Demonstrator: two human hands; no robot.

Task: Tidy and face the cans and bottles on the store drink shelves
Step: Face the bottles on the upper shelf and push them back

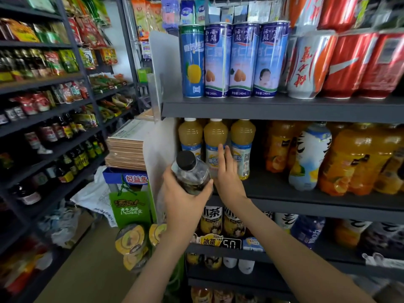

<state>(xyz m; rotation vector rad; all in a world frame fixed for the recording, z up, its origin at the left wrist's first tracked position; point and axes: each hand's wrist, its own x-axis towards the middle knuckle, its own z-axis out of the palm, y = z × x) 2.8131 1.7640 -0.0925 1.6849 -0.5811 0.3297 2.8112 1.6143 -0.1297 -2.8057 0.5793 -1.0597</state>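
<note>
- Your left hand (184, 194) grasps a clear bottle (193, 174) with a black cap (185, 159). The fingers are wrapped round its body, and it is held just in front of the left end of the middle shelf (317, 203).
- Your right hand (227, 171) is released, fingers straight, reaching in among 3 yellow juice bottles (215, 135) standing on that shelf. The fingertips appear to touch the 2nd bottle, but contact is not certain.
- On the upper shelf (284, 108), 4 tall blue cans (229, 60) stand in a row, with red cans (349, 64) to their right.
</note>
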